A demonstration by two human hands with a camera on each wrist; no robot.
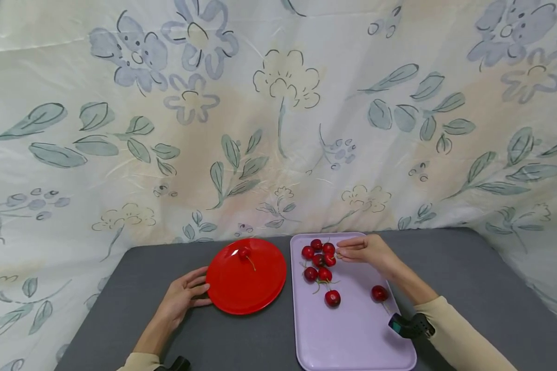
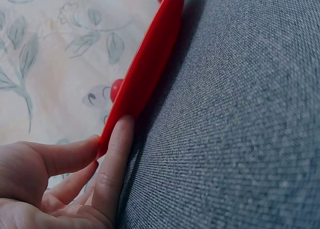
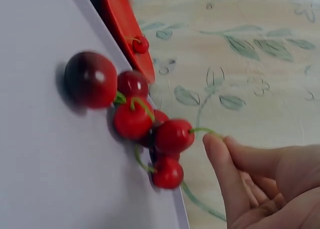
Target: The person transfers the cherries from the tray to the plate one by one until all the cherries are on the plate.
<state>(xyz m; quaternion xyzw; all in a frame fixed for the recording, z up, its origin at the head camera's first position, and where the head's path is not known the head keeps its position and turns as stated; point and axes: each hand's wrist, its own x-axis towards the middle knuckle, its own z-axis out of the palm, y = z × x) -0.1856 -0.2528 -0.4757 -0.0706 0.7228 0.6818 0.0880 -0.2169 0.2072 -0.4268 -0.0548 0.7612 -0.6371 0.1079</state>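
Observation:
My left hand [image 1: 178, 299] grips the near-left rim of a round red plate [image 1: 248, 293]. In the left wrist view, the thumb is at the plate's edge and a finger [image 2: 111, 174] lies along its underside. One cherry [image 1: 244, 252] with a stem sits on the plate. Over the far end of a lilac tray [image 1: 353, 335], my right hand [image 1: 373, 252] pinches the green stem of a cherry [image 3: 174, 135] between thumb and fingertip. That cherry is beside a cluster of several red cherries [image 1: 310, 274]; whether it touches them I cannot tell.
Nearer on the tray is a dark red cherry [image 1: 332, 298], and another cherry [image 1: 379, 293] lies by the right rim, below my right forearm. Plate and tray stand side by side on a grey-covered table [image 1: 241, 342]. A floral cloth [image 1: 278, 129] hangs behind.

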